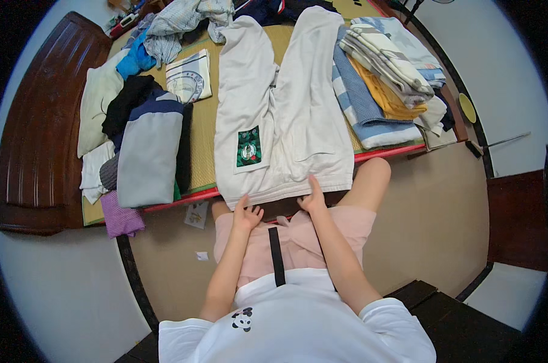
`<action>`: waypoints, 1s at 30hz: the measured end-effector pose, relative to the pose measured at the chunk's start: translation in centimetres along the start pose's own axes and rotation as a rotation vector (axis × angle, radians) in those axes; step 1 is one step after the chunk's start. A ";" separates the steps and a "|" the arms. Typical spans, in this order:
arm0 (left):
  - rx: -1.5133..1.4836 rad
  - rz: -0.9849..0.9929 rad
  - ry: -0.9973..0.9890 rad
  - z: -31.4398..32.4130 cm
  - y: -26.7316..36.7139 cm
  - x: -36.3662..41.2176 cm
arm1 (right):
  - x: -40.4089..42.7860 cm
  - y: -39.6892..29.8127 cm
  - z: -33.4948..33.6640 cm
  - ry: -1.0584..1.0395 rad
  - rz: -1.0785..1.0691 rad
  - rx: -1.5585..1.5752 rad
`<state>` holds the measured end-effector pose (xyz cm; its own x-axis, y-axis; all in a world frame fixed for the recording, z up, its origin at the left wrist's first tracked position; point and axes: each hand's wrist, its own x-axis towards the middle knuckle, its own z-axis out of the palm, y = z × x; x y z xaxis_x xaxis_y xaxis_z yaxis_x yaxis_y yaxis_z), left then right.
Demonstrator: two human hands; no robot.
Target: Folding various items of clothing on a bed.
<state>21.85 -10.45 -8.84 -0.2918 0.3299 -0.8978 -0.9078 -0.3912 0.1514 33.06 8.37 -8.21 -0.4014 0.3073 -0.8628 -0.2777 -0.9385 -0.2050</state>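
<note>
White trousers (296,122) lie spread out in front of me, legs pointing away, with the waistband at the near edge of the mat-covered bed. A green patch with a printed emblem (248,147) is on their left side. At the waistband's left part, my left hand (248,217) has its fingers apart and its thumb tip at the fabric edge. My right hand (312,196) is at the right part of the waistband, thumb extended over the cloth and fingers below the edge; neither hand visibly grips it.
Left of the trousers lie a grey and navy garment (149,159), black clothing (128,102), a purple checked cloth (121,217) and a folded printed cloth (190,77). Folded textiles (383,63) are stacked at right. More clothes (183,27) lie at the far side. A dark wooden headboard (47,127) stands at left.
</note>
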 end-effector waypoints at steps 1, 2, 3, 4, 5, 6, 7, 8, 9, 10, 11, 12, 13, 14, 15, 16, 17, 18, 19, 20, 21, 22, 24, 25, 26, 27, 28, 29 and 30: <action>-0.033 0.031 -0.070 0.4 0.3 0.5 | 0.5 -0.5 -0.4 -0.009 -0.010 0.008; -0.097 0.003 -0.104 0.5 0.5 0.7 | 0.9 -0.8 -0.9 -0.099 -0.093 0.127; -0.091 0.001 -0.121 1.2 0.4 0.6 | 1.3 -1.5 -0.9 -0.189 -0.179 0.242; -0.104 0.036 -0.132 1.0 0.5 -0.3 | 0.7 -1.3 -0.4 -0.268 -0.186 0.309; -0.117 0.069 -0.143 1.1 0.5 -0.9 | 0.0 -1.5 0.1 -0.272 -0.180 0.305; -0.168 0.140 -0.165 0.7 0.9 -1.7 | -1.2 -1.4 1.1 -0.308 -0.204 0.309; -0.170 0.142 -0.167 1.3 0.9 -2.5 | -1.8 -2.0 1.4 -0.338 -0.246 0.318; -0.206 0.221 -0.256 1.8 1.0 -3.2 | -2.1 -2.9 1.9 -0.331 -0.300 0.315; -0.240 0.298 -0.347 2.5 1.0 -4.0 | -2.4 -4.4 1.9 -0.331 -0.301 0.314; -0.241 0.299 -0.345 2.7 1.2 -4.4 | -2.7 -5.9 1.9 -0.442 -0.285 0.353; -0.239 0.314 -0.410 2.9 1.4 -4.8 | -3.0 -6.6 1.9 -0.551 -0.268 0.392; -0.233 0.324 -0.481 3.5 1.5 -5.2 | -3.2 -7.0 2.0 -0.552 -0.273 0.393; -0.231 0.320 -0.484 3.9 1.5 -5.7 | -3.5 -7.4 2.1 -0.524 -0.354 0.355; -0.264 0.275 -0.539 4.3 1.6 -6.3 | -3.7 -7.8 2.1 -0.494 -0.435 0.319; -0.296 0.237 -0.593 4.4 1.9 -6.9 | -4.5 -7.9 2.6 -0.497 -0.434 0.323; -0.292 0.238 -0.592 4.2 2.3 -6.8 | -5.5 -7.9 3.2 -0.562 -0.339 0.369; -0.255 0.272 -0.526 4.1 2.7 -6.8 | -6.1 -7.7 3.6 -0.625 -0.244 0.415; -0.211 0.297 -0.464 4.4 2.8 -6.8 | -6.2 -7.5 3.6 -0.623 -0.253 0.426; -0.198 0.290 -0.466 4.6 2.6 -6.8 | -6.2 -7.1 3.6 -0.731 -0.219 0.447; -0.206 0.252 -0.593 4.8 1.9 -6.8 | -6.2 -6.8 3.7 -0.838 -0.184 0.466; -0.214 0.211 -0.715 4.8 1.2 -7.0 | -6.3 -6.0 4.1 -0.835 -0.192 0.480; -0.141 0.091 -0.709 4.4 0.2 -6.8 | -6.8 -4.9 5.1 -0.799 -0.113 0.487; 0.022 -0.077 -0.559 5.0 -2.4 -6.4 | -8.0 -3.1 6.7 -0.764 -0.034 0.498; 0.026 -0.073 -0.555 5.5 -3.3 -6.2 | -8.7 -2.4 7.4 -0.808 0.037 0.494; 0.098 -0.071 -0.651 6.0 -3.9 -5.9 | -9.4 -1.7 7.9 -0.852 0.109 0.489; 0.172 -0.071 -0.751 6.5 -4.3 -5.7 | -10.2 -1.2 8.4 -0.855 0.108 0.493; 0.129 -0.103 -0.853 6.9 -4.2 -6.1 | -10.9 -0.6 8.8 -0.878 0.183 0.563; 0.015 -0.179 -0.944 6.7 -4.3 -6.0 | -11.5 -0.1 9.0 -0.900 0.258 0.633; 0.087 -0.077 -1.051 7.1 -4.4 -6.6 | -11.9 0.2 9.0 -0.891 0.263 0.611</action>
<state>25.60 -4.82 -0.68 -0.3089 0.9455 -0.1032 -0.9412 -0.2884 0.1758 29.95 5.89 6.19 -0.9262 0.3437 -0.1549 -0.3768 -0.8310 0.4092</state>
